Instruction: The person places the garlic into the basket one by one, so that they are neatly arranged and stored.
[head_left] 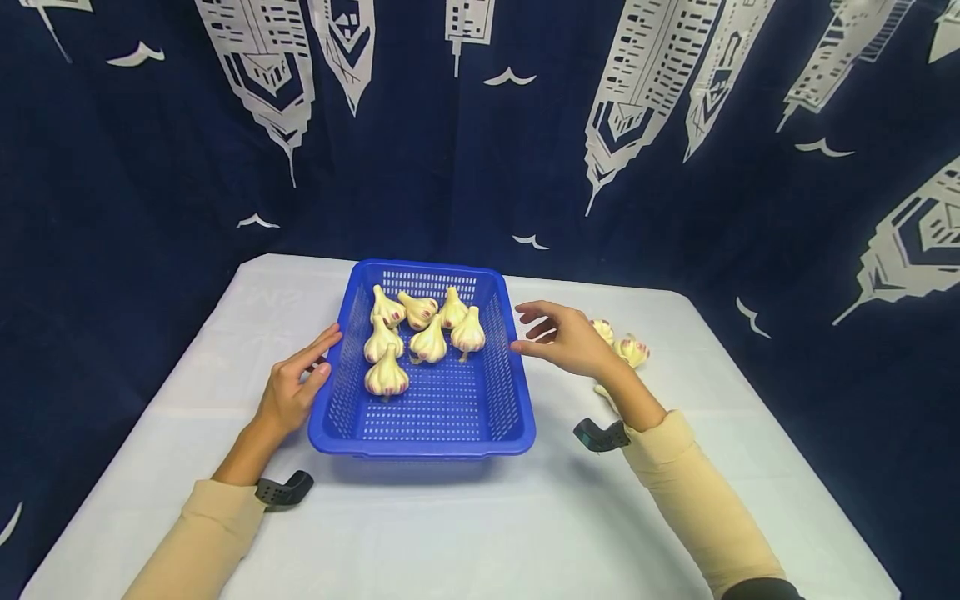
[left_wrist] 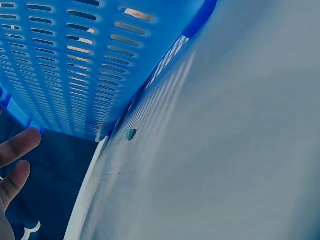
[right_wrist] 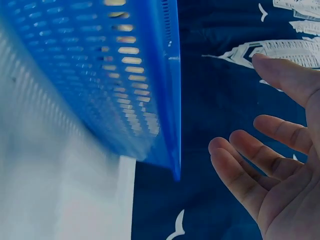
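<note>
A blue perforated plastic basket (head_left: 442, 408) rests on the white table, with several garlic bulbs (head_left: 387, 375) grouped in its back and left part. My left hand (head_left: 288, 387) is beside the basket's left side, fingertips right at the rim; in the left wrist view its fingers (left_wrist: 22, 145) are extended near the basket wall (left_wrist: 75, 60). My right hand (head_left: 562, 337) is just off the right rim, thumb and fingers spread with nothing between them. The right wrist view shows that hand (right_wrist: 285, 165) apart from the basket side (right_wrist: 115, 75).
More garlic bulbs (head_left: 632, 351) lie on the white table (head_left: 450, 533) to the right, partly hidden behind my right hand and wrist. A dark blue curtain (head_left: 420, 167) with white building prints hangs behind the table's far edge.
</note>
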